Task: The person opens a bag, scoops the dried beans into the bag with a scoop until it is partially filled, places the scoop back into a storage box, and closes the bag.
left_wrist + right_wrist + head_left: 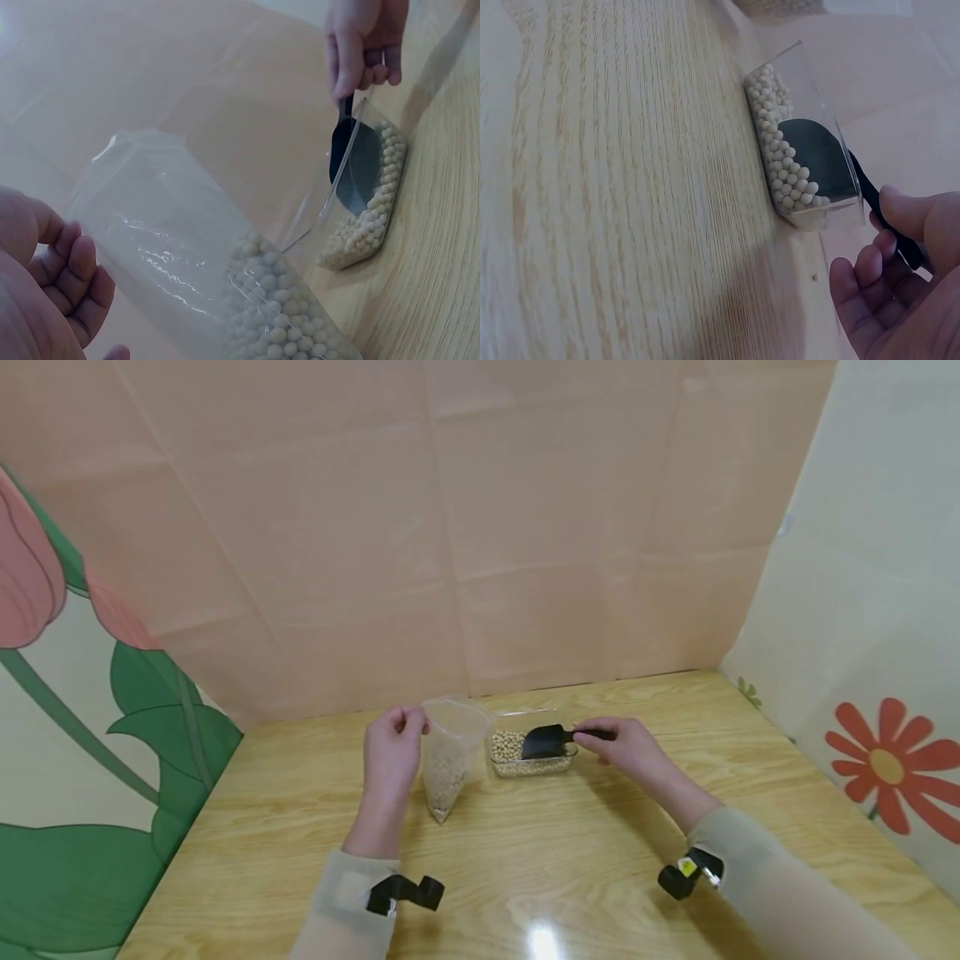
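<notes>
A clear plastic bag (pixel 447 768), its lower part filled with pale round beads or beans, hangs from my left hand (pixel 393 745). Thumb and fingers pinch the bag's upper edge, as the left wrist view shows. To its right a clear rectangular container (pixel 534 768) holds more of the same pale balls (pixel 784 169). My right hand (pixel 621 745) grips the handle of a black scoop (pixel 545 742). The scoop's blade (pixel 360 169) is tilted down inside the container, among the balls. Whether the blade carries any balls is hard to tell.
Both container and bag are over a wood-grain table (pixel 495 868). A pinkish sheet (pixel 450 543) stands behind the table. Flower-painted panels flank it, with a red flower (pixel 887 767) on the right and green leaves (pixel 172 718) on the left.
</notes>
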Motion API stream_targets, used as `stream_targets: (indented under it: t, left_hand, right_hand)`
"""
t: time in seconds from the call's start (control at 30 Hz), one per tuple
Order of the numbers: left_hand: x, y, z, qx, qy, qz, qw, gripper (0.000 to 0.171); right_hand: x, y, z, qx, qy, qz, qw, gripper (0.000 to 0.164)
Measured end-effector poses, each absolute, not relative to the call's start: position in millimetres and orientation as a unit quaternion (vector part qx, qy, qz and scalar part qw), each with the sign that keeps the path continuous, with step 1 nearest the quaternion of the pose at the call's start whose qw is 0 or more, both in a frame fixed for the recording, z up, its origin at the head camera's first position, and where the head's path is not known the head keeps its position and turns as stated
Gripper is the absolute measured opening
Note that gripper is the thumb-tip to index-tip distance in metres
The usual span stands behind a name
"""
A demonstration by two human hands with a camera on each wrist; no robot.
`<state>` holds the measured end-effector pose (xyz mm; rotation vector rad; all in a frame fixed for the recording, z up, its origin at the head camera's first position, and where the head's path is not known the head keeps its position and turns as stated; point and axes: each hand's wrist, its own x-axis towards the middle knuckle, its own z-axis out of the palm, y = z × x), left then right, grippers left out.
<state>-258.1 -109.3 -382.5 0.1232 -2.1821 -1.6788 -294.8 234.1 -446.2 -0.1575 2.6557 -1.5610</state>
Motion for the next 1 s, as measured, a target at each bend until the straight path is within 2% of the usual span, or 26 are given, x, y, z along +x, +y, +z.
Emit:
stream_targets:
  t: [0.2,0.43,0.67,1.0]
  left_hand:
    - [-260.3,-109.3,-385.4,0.044,-0.774,-0.6,0.197,0.024]
    - [-261.4,-111.8,-386.6,0.043,-0.771,-0.605,0.195,0.024]
    - [-261.9,-113.7,-386.6,0.04,-0.78,-0.595,0.188,0.024]
    - [-262.5,-111.3,-385.8,0.035,-0.792,-0.587,0.166,0.023]
  right_hand:
    - [-294.7,232.9,-445.4,-0.054,0.865,-0.498,0.026,0.041]
    - [-300.1,233.9,-428.1,-0.103,0.913,-0.393,-0.029,0.033]
    - [-307.1,227.8,-406.3,-0.128,0.944,-0.299,-0.062,0.027]
    - [-321.4,219.4,-403.6,-0.128,0.959,-0.247,-0.043,0.027]
